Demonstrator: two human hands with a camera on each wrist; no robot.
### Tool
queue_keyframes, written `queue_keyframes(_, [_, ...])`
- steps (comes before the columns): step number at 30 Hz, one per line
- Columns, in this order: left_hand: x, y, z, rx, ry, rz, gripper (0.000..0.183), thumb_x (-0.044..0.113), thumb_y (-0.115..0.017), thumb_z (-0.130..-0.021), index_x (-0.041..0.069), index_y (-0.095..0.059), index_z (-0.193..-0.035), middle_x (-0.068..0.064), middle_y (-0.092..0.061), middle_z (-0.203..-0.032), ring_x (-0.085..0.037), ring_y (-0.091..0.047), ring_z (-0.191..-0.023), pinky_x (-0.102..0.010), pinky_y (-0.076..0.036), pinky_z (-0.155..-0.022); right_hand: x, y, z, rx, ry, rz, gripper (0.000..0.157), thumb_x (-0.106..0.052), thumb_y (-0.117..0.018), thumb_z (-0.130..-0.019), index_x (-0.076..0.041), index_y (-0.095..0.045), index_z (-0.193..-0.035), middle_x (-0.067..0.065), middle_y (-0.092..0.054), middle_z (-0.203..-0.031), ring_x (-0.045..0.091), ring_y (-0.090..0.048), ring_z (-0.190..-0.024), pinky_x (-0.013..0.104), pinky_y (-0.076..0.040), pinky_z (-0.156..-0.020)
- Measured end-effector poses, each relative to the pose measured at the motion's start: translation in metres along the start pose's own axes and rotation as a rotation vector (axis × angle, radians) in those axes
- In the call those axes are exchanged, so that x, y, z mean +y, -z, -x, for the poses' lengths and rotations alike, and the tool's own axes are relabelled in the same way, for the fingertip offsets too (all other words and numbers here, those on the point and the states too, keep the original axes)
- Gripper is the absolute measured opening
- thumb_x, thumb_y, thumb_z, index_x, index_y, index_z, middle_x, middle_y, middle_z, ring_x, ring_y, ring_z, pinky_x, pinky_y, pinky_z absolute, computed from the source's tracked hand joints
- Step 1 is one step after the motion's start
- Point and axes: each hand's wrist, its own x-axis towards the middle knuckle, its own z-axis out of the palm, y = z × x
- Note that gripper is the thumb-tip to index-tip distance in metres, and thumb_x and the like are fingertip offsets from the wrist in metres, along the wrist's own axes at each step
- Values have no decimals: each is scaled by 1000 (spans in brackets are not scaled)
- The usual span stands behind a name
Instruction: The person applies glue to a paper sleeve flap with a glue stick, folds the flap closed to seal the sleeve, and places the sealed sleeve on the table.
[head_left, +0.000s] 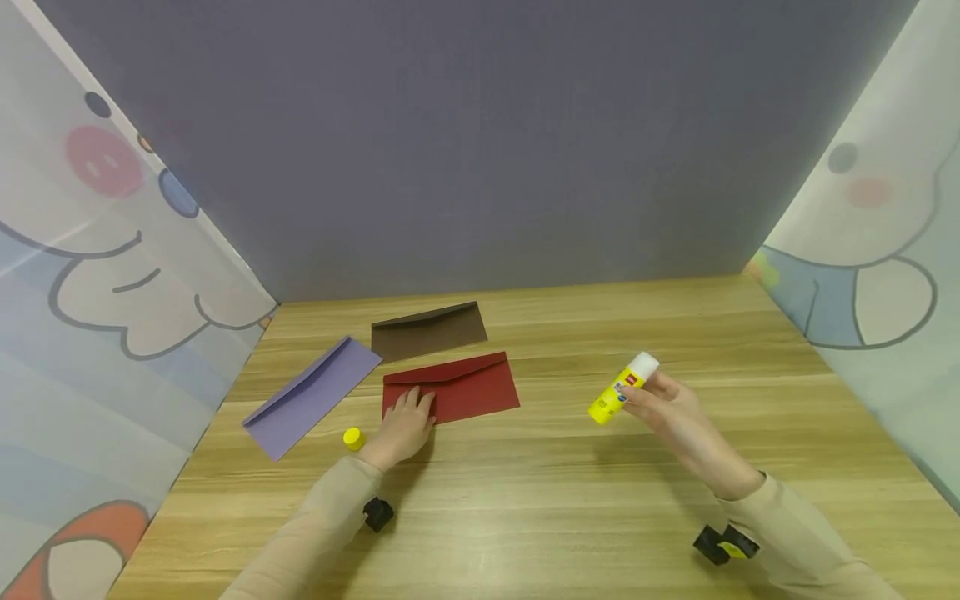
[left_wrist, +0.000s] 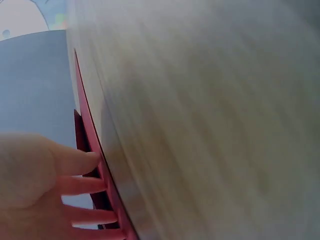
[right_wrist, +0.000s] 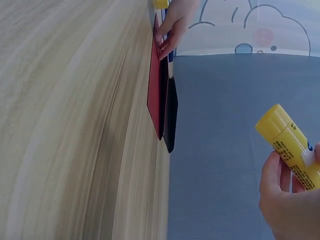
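A red envelope point(head_left: 472, 392) lies on the table with its flap edge along the far side. My left hand point(head_left: 405, 427) rests on its left part, fingertips touching the paper; the left wrist view shows the fingers point(left_wrist: 85, 186) fairly straight against it. Held above the table on the right is a yellow glue stick point(head_left: 617, 398), pinched between the thumb and fingers of my right hand point(head_left: 686, 429). Its white end tilts up and away. A small yellow cap point(head_left: 353, 438) sits on the table just left of my left hand.
A purple envelope point(head_left: 311, 398) lies slanted at the left, and a brown envelope point(head_left: 429, 332) lies beyond the red one. A grey panel point(head_left: 480, 150) stands behind the wooden table point(head_left: 525, 517). Cartoon-printed curtains point(head_left: 97, 250) hang on both sides.
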Motion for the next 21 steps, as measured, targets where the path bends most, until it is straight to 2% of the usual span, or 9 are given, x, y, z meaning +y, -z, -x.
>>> queue_keyframes(7, [5,1,1,-99,3,-21,44,15,-50,-90,0,-41,-129,-28,-33,-131,-44,-33,-118,-57,-35,-90,1,5,0,-6,13,-28,23,-8,-51,-89,-7,-46,-111,-1,-53,-105,7,-54,-98,20,-44,-86])
queue_keyframes(21, [39,-3,11,-115,-122,-49,42,17,-51,-89,0,-44,-127,-27,-37,-129,-42,-36,-116,-55,-39,-87,-3,8,3,17,1,0,28,-12,-54,-88,-7,-44,-113,0,-50,-109,5,-54,-99,20,-43,-87])
